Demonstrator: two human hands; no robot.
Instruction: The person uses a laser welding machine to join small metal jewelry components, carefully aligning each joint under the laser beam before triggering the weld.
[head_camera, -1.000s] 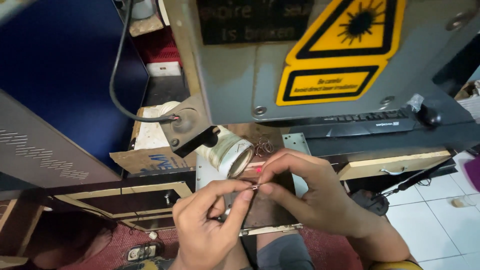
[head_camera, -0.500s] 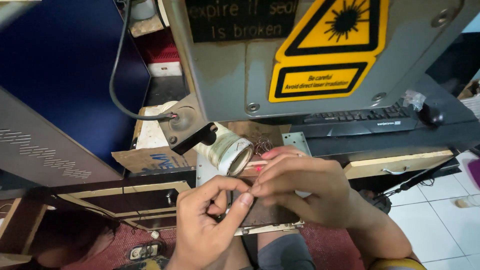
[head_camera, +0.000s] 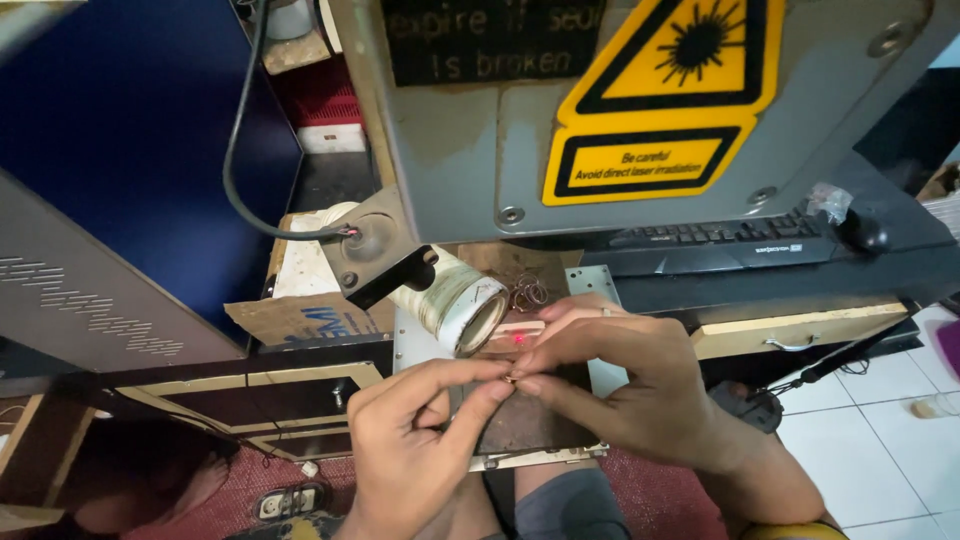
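Left hand (head_camera: 420, 440) and right hand (head_camera: 625, 385) pinch one small metal piece (head_camera: 511, 378) between closed fingers, beneath the cylindrical lens (head_camera: 462, 300), above the dark plate (head_camera: 520, 425).

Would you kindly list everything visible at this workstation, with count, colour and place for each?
machine housing: one, grey, top centre, above the hands
warning label: one, yellow and black, on the housing front
lens barrel: one, pale, tilted, under the housing left of the hands
red light spot: one, on the right hand's index finger
small metal piece: one, pinched between both hands' fingertips, too small to identify
wire rings: a few, metallic, on the surface behind the hands
keyboard: one, black, right of centre
cable: one, black, upper left
drawer: one, light wood, right
floor tiles: white, lower right
left hand: one, bottom centre
right hand: one, ring on a finger
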